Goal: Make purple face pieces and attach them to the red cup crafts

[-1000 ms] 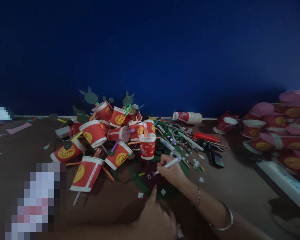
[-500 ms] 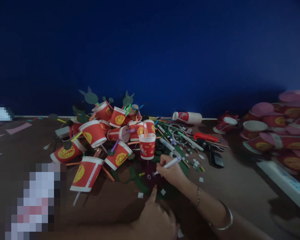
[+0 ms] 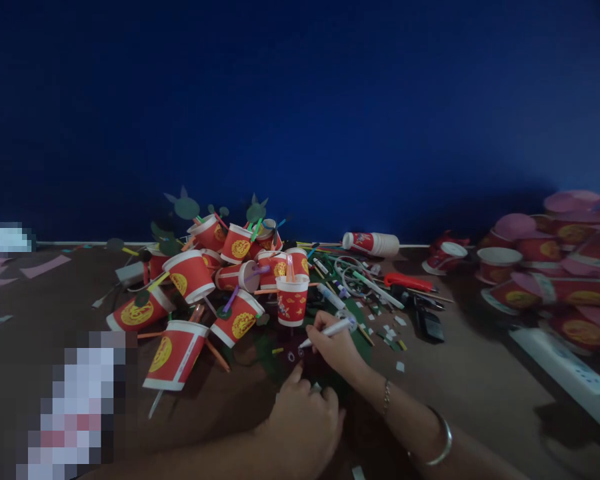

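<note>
A white marker (image 3: 334,328) is gripped in my right hand (image 3: 337,347), its tip down on a dark paper piece (image 3: 293,343) that bears small white ring-like marks. My left hand (image 3: 303,417) lies just below, index finger stretched out onto the lower edge of that dark paper, the other fingers curled loosely. Directly behind the paper stands a red paper cup (image 3: 293,301) with orange straws in it. Green paper scraps (image 3: 363,333) spread around and beneath the dark piece.
Many decorated red cups (image 3: 183,353) are heaped to the left. More cups with pink discs (image 3: 580,290) pile up at the right, near a white power strip (image 3: 563,363). Stacked cups (image 3: 373,243), a red tool (image 3: 407,281) and a black object (image 3: 427,323) lie behind my right hand.
The view has shifted slightly. My left hand has moved up and left, its fingertip nearer the marks. The marker is still in my right hand, its tip still by the marks.
</note>
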Demonstrator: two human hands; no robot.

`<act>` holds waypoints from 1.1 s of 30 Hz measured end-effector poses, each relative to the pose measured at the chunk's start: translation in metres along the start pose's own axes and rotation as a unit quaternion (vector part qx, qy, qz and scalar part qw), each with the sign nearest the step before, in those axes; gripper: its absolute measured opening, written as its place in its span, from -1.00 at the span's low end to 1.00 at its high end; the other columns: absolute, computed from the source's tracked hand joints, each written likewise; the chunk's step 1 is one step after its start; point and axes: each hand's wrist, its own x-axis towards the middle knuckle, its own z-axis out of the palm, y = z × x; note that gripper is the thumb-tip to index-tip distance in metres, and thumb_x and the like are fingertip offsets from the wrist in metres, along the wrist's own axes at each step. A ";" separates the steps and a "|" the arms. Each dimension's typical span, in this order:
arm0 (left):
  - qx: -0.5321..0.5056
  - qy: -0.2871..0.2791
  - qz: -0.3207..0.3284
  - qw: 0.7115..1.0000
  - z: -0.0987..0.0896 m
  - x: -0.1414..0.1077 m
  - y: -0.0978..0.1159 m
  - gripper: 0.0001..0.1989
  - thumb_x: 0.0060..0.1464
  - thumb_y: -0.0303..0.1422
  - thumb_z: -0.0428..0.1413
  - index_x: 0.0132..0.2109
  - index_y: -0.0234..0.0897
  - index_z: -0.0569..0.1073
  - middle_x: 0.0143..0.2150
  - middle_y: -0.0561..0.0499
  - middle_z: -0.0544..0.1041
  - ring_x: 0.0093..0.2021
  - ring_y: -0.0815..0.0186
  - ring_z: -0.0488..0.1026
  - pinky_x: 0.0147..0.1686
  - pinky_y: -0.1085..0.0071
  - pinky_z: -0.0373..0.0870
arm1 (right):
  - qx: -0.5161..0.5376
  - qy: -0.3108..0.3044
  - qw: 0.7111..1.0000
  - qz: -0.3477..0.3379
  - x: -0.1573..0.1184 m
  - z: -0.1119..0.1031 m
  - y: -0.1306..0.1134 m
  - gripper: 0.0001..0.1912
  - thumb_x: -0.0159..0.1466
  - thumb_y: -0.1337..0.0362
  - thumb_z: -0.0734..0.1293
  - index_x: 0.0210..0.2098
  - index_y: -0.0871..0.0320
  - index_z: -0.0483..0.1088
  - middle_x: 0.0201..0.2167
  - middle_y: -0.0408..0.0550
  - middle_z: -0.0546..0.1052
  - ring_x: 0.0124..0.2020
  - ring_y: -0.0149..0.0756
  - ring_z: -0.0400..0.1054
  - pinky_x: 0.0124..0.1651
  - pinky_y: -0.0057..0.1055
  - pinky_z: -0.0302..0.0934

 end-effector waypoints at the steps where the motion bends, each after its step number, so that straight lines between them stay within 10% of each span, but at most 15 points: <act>1: -0.007 0.014 -0.006 1.000 -0.007 0.001 -0.004 -0.74 0.16 -0.34 -0.12 -0.30 -0.35 0.43 -0.45 -0.12 0.54 -0.37 0.15 0.50 -0.19 0.12 0.37 | 0.002 0.001 1.000 0.001 0.001 0.000 0.001 -0.79 0.06 0.25 0.20 -0.65 0.08 0.08 -0.81 -0.28 0.23 -0.74 -0.46 0.09 -0.66 -0.52 -0.06; 9: -0.047 0.011 -0.185 0.982 -0.040 0.008 -0.054 -0.76 0.14 -0.44 -0.16 -0.12 -0.31 0.35 -0.30 -0.12 0.53 -0.31 0.14 0.50 -0.31 0.27 0.39 | 0.055 0.006 0.998 -0.009 0.005 -0.002 0.004 -0.75 0.09 0.18 0.23 -0.63 0.10 0.12 -0.79 -0.26 0.27 -0.71 -0.45 0.13 -0.63 -0.51 -0.03; 16: -0.132 0.081 -0.144 0.977 -0.019 0.007 -0.079 -0.65 0.07 -0.63 -0.20 -0.07 -0.34 0.34 -0.07 -0.13 0.38 -0.17 0.30 0.44 -0.14 0.42 0.35 | 0.095 -0.006 0.990 0.100 0.007 0.001 -0.009 -0.76 0.08 0.27 0.20 -0.67 0.10 0.10 -0.87 -0.33 0.18 -0.79 -0.52 0.02 -0.69 -0.57 -0.14; 33: -0.180 0.090 -0.148 0.968 -0.007 0.014 -0.087 -0.57 -0.08 -0.69 -0.15 -0.10 -0.30 0.39 -0.01 -0.10 0.37 -0.08 0.30 0.41 -0.05 0.43 0.30 | 0.053 -0.017 0.998 -0.024 0.008 0.011 0.002 -0.81 0.02 0.31 0.22 -0.65 0.11 0.10 -0.78 -0.31 0.19 -0.71 -0.50 0.09 -0.64 -0.58 -0.06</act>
